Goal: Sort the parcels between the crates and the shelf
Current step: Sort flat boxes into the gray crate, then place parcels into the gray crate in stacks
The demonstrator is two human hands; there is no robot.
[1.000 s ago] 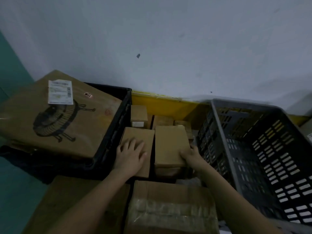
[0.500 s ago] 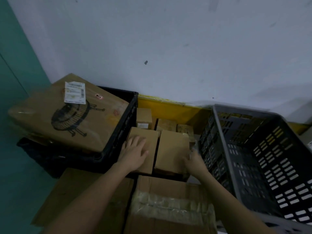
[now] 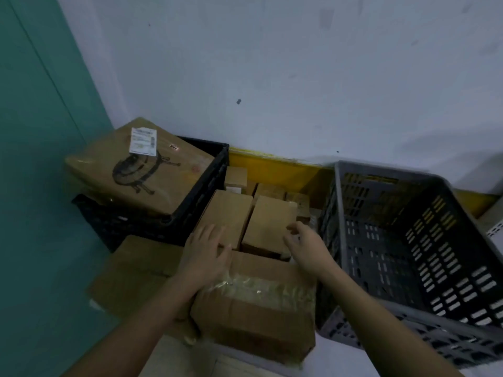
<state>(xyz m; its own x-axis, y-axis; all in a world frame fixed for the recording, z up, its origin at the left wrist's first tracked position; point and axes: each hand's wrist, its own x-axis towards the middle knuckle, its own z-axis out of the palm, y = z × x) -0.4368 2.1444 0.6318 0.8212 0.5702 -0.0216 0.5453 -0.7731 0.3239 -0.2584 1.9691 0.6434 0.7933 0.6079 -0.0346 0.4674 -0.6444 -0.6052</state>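
My left hand (image 3: 204,254) and right hand (image 3: 304,247) hover with loose fingers, grasping nothing. The two boxes (image 3: 268,224) stand just beyond, between the black crate (image 3: 209,183) and grey crate (image 3: 337,213), long axes running far; right hand looks nearer, though blurred.

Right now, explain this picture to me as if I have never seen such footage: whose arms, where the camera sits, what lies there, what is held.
There is no machine here. A person wears a camera on the head, looking forward and down, so the arms are their own. The left hand lies open over a small cardboard parcel. The right hand hovers by the neighbouring parcel with loose fingers; neither hand has a grip on anything. Nearer sits a taped box. A black crate at left carries a large printed box. A grey crate stands at right.
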